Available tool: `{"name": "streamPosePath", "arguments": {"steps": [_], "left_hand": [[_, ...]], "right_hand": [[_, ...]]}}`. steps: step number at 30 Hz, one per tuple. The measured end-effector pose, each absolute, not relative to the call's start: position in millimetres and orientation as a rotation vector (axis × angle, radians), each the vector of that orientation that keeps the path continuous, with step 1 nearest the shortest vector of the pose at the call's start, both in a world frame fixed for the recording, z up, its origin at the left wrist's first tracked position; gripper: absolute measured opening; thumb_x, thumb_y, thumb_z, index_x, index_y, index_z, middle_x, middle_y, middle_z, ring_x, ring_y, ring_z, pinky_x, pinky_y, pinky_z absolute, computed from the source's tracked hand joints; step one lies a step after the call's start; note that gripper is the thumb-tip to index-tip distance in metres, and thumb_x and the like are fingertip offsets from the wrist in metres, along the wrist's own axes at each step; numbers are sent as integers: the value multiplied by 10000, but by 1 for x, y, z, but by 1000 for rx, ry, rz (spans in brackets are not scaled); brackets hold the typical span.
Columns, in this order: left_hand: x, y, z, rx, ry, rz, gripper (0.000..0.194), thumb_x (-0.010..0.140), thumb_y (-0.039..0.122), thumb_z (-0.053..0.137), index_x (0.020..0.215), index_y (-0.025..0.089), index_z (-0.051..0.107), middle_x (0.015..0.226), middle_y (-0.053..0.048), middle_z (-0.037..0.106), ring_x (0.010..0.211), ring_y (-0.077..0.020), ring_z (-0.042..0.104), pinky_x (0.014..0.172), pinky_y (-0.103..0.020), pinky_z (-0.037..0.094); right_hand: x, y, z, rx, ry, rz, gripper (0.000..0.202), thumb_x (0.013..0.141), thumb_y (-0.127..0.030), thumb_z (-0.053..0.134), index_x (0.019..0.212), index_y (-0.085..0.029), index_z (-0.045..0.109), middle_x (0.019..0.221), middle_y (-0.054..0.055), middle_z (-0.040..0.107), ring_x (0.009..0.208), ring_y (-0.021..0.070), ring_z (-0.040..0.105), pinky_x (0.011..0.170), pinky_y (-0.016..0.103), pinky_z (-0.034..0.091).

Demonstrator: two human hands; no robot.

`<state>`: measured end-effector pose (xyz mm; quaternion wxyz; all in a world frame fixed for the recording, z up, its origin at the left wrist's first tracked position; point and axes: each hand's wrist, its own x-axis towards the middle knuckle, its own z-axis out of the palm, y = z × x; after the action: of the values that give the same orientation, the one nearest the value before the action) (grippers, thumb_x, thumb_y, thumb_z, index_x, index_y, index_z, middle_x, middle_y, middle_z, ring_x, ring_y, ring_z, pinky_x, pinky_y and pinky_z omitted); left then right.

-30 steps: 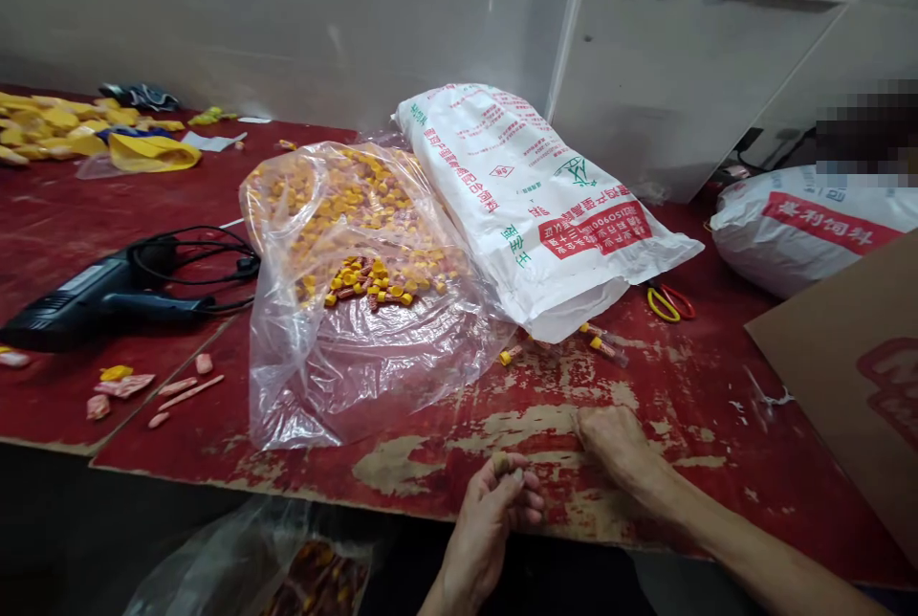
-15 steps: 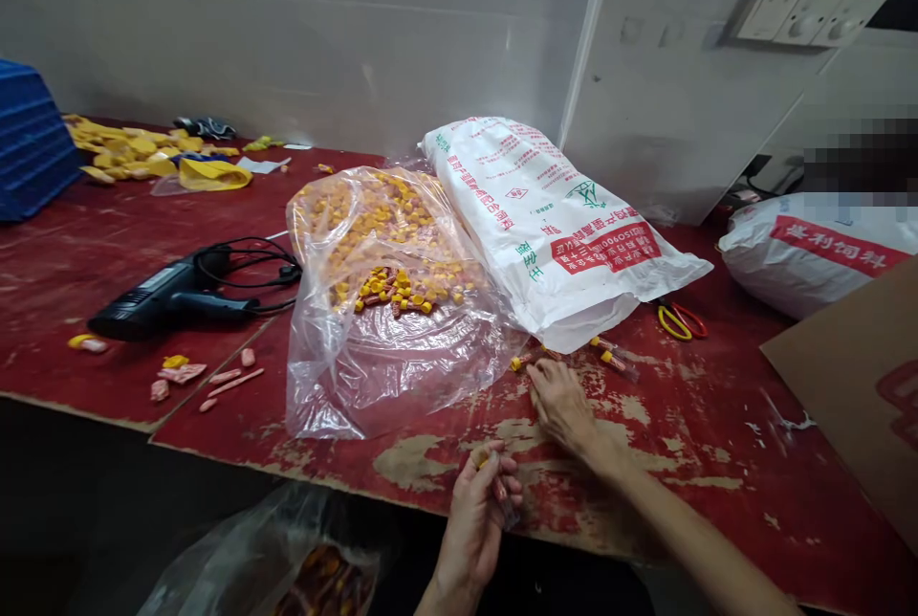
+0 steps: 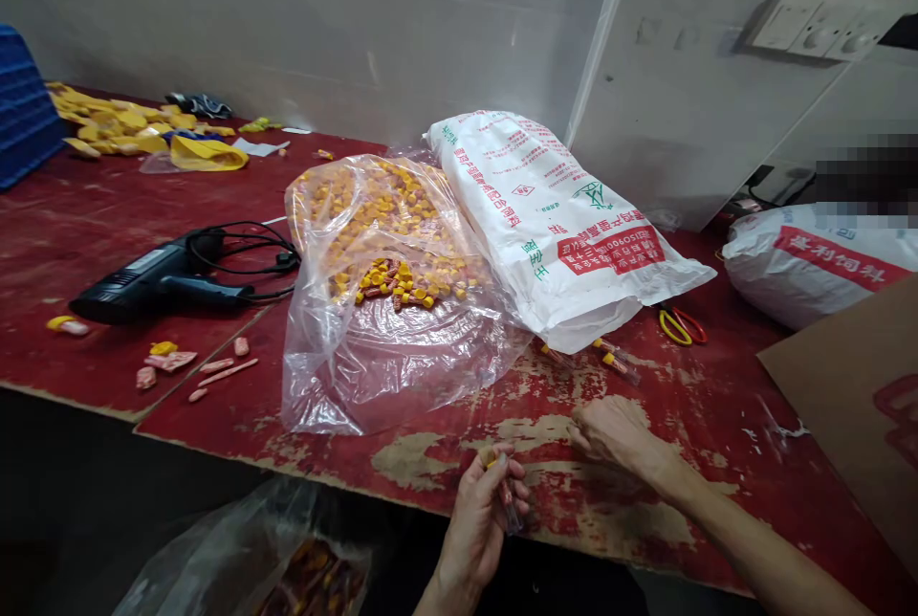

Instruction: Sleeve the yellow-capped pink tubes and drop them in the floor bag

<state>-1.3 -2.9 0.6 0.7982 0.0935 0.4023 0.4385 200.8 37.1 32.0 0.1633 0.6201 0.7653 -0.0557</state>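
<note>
In front of the white sack [image 3: 552,214], the left hand [image 3: 473,520] has its grip closed around a yellow-capped clear tube [image 3: 509,498], which slants down past the fingers. The right hand [image 3: 613,429], nearer the sack's front end, has its fingers curled low over the worktop [image 3: 760,473] (I cannot tell whether that grip holds anything). Left of the sack lies a clear bag [image 3: 423,358] with many yellow-capped pieces [image 3: 391,281]; farther left of the sack, a dark gun-shaped tool [image 3: 143,281]. More capped tubes [image 3: 618,364] lie at the sack's near edge, and scissors [image 3: 678,326] just beside its right corner.
</note>
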Motion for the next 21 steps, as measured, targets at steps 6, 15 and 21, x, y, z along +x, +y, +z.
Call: {"name": "streamPosePath", "arguments": {"steps": [6, 15, 21], "left_hand": [[1, -3, -5, 209, 888, 911, 473, 552, 263, 825, 928, 162, 556, 646, 27, 610, 451, -69, 510, 368, -164, 372], [12, 3, 7, 88, 893, 877, 333, 615, 114, 752, 893, 125, 568, 822, -88, 687, 703, -176, 668, 637, -276, 547], [8, -5, 4, -50, 688, 921, 267, 701, 105, 646, 962, 121, 593, 993, -127, 683, 900, -214, 665, 771, -321, 537]], "right_hand": [[194, 40, 11, 1754, 2064, -206, 231, 712, -7, 502, 582, -121, 655, 525, 67, 600, 505, 139, 547, 467, 249, 209], [198, 32, 15, 1905, 2025, -199, 245, 847, -151, 458, 758, -135, 685, 703, 119, 685, 598, 187, 616, 488, 262, 276], [159, -7, -5, 2170, 2663, -278, 290, 948, -275, 349, 870, -186, 614, 800, 40, 650, 694, 135, 583, 623, 230, 380]]}}
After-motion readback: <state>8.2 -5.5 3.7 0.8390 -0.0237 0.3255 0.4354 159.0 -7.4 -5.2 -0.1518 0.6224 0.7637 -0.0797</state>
